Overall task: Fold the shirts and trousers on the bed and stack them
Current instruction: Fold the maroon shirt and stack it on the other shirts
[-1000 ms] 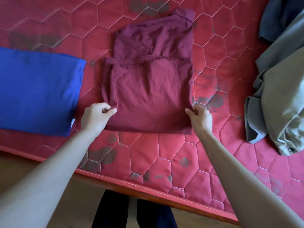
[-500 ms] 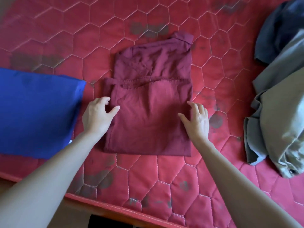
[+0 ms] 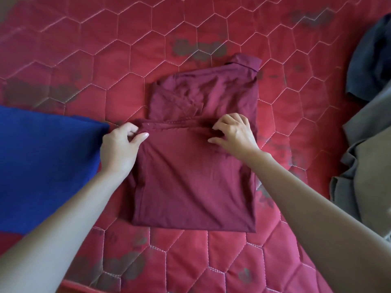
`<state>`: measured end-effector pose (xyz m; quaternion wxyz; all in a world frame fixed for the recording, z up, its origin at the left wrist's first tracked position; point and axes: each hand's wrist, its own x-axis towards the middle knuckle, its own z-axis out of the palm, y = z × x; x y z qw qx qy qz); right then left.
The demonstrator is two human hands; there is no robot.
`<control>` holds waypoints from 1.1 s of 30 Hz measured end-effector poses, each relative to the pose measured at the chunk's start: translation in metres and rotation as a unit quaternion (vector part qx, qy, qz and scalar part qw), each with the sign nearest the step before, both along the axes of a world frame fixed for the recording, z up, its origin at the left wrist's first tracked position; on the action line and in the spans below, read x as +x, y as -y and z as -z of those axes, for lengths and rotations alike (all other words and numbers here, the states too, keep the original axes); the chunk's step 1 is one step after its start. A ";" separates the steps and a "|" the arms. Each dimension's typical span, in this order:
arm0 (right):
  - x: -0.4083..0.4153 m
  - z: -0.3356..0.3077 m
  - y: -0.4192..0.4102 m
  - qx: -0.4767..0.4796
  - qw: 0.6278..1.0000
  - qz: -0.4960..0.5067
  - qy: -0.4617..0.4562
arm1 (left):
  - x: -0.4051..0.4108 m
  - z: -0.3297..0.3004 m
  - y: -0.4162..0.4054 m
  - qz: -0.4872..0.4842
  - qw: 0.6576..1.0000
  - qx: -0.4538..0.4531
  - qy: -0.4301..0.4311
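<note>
On the red mattress quilted in hexagons (image 3: 211, 24), at the centre of the view, lies a partly folded maroon cotton shirt (image 3: 190, 187), its collar (image 3: 245, 61) pointing away from the viewer at the far right corner. A hemmed edge of cloth crosses the shirt from side to side at about mid-length. The left hand (image 3: 119, 148) grips the left end of this edge, the thumb on top and the fingers curled around the cloth. The right hand (image 3: 233, 134) rests on the same edge toward the shirt's right side, fingers bent down onto the fabric and apparently pinching it (the fingertips are partly hidden, so the grip itself cannot be confirmed). The two hands are well apart, one at each side of the shirt. A folded blue garment (image 3: 42, 166) lies flat just beside the shirt on the left, with the left hand overlapping its near corner. At the right edge of the bed lie a crumpled grey-green garment (image 3: 368, 176) and, farther away, a dark blue-grey garment (image 3: 372, 60), both unfolded.
</note>
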<state>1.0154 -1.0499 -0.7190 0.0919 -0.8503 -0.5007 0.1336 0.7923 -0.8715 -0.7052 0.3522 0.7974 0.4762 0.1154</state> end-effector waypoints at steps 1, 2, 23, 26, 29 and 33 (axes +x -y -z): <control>0.001 0.001 -0.004 0.009 1.000 0.004 -0.002 | -0.001 0.000 -0.004 0.001 1.000 0.000 0.008; 0.002 0.002 -0.007 0.022 1.000 0.011 -0.004 | -0.001 0.000 -0.009 0.001 1.000 0.004 0.011; 0.042 -0.006 0.006 -0.012 0.981 0.178 -0.073 | 0.022 -0.003 -0.012 0.010 0.999 -0.028 0.028; 0.046 -0.023 0.013 0.006 0.973 0.202 -0.112 | 0.026 -0.022 -0.003 0.016 0.994 -0.043 0.101; 0.062 -0.042 0.016 0.044 0.966 0.220 -0.127 | 0.042 -0.035 -0.010 0.000 0.981 -0.107 0.159; 0.103 -0.063 0.002 0.090 0.963 0.221 -0.125 | 0.092 -0.041 -0.042 0.026 0.974 -0.106 0.196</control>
